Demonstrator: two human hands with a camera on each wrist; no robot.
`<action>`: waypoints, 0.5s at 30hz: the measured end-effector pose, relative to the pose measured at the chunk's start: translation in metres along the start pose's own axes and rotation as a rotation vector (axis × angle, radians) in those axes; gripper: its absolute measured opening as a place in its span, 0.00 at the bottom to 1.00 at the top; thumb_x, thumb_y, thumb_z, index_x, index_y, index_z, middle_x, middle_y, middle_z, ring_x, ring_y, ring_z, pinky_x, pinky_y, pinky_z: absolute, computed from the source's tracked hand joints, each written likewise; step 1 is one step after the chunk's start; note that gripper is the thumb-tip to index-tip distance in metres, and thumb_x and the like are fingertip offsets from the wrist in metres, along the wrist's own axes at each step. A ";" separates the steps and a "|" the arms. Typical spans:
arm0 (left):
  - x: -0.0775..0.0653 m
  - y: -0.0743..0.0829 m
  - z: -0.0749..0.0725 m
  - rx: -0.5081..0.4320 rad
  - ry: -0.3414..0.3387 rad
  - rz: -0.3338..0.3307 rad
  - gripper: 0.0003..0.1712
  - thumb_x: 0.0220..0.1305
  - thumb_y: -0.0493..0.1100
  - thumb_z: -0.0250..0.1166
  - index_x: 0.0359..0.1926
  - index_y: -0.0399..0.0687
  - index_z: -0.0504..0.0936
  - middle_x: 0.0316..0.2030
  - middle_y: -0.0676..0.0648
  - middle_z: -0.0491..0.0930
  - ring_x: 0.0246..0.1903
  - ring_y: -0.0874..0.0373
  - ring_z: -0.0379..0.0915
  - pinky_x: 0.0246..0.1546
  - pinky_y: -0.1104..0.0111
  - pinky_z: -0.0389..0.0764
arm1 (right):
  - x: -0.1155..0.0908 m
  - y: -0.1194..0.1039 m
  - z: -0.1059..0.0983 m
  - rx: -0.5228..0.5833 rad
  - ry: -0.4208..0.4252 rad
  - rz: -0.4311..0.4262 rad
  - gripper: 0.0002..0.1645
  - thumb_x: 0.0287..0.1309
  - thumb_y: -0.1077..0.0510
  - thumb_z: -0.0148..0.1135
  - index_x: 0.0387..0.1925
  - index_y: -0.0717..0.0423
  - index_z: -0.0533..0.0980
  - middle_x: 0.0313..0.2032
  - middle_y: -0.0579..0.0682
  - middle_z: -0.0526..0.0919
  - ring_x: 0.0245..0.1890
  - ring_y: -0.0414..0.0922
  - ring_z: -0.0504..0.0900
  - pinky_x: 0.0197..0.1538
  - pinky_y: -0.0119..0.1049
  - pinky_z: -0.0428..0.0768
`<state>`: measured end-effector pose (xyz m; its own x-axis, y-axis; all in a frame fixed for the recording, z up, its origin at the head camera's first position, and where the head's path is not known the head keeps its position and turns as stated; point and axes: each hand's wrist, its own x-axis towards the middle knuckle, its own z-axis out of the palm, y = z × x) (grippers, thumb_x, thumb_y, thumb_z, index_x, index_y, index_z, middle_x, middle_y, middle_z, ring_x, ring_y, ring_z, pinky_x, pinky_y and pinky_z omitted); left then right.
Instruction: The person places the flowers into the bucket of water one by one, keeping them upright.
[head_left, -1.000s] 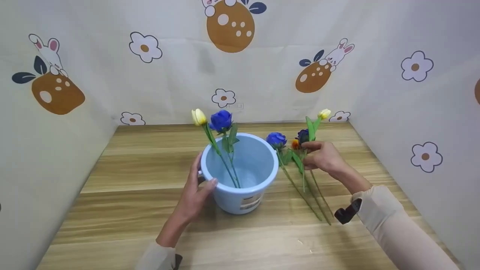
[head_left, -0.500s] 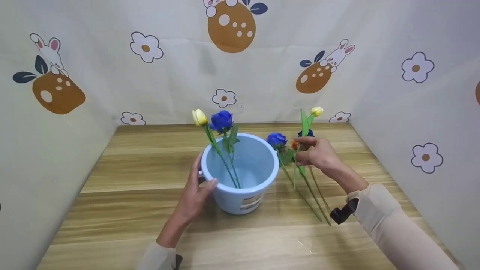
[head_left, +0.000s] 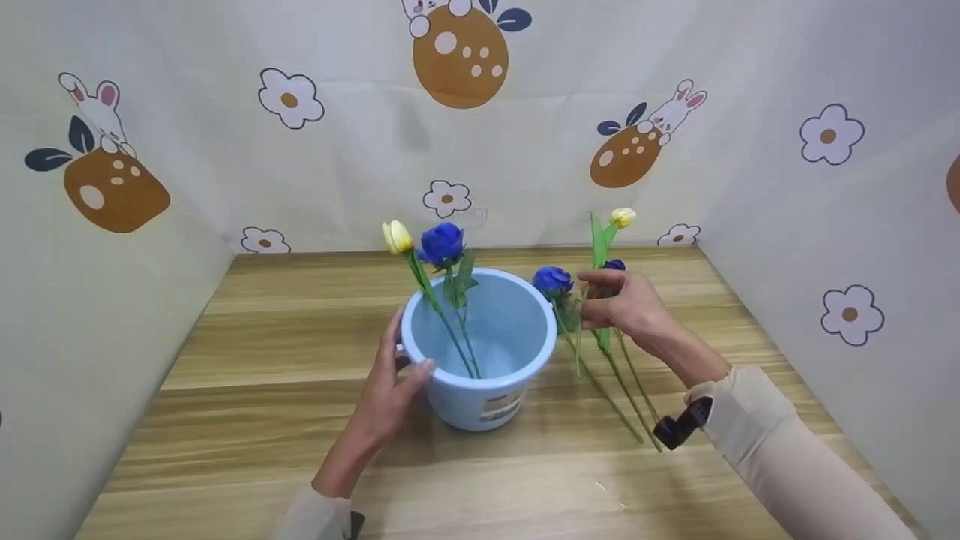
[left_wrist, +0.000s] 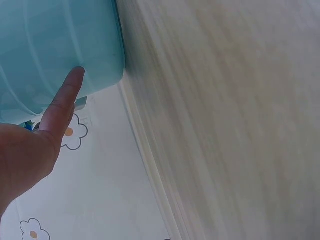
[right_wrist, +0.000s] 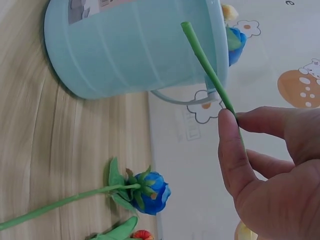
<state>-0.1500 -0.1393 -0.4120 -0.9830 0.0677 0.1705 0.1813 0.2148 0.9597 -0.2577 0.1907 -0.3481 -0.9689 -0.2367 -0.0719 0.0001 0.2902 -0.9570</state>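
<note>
At the left side of a light blue bucket (head_left: 480, 401), my left hand (head_left: 386, 397) holds the wall, thumb at the rim. The left wrist view has one straight finger (left_wrist: 65, 100) against the bucket's outside. A yellow tulip (head_left: 622, 217) and a blue rose (head_left: 441, 244), hmm-free of my hands, differ in place: the rose leans inside the bucket beside another yellow tulip (head_left: 397, 236). My right hand (head_left: 630, 304) pinches the first tulip by its green stem (right_wrist: 205, 60), the bloom upward and the cut end pointing down, right of the bucket.
On the wooden table (head_left: 262, 435), right of the bucket, lie a blue rose (head_left: 553, 281), a darker blue rose (head_left: 614, 265) partly behind my right hand, and an orange flower (right_wrist: 142, 234). A patterned cloth (head_left: 360, 157) stands behind and at both sides.
My right hand has moved left toward the bucket with the yellow tulip between its fingers. The left hand and the bucket have stayed in place.
</note>
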 end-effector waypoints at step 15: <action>-0.002 0.004 0.000 0.003 -0.001 -0.001 0.44 0.65 0.54 0.58 0.74 0.70 0.41 0.72 0.52 0.49 0.67 0.45 0.53 0.62 0.51 0.66 | -0.004 -0.014 0.011 0.040 -0.001 0.030 0.34 0.48 0.66 0.69 0.60 0.52 0.73 0.52 0.61 0.72 0.39 0.51 0.82 0.45 0.44 0.83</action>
<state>-0.1475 -0.1384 -0.4082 -0.9832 0.0686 0.1693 0.1804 0.2178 0.9592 -0.2508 0.1779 -0.3375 -0.9681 -0.2295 -0.1008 0.0387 0.2601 -0.9648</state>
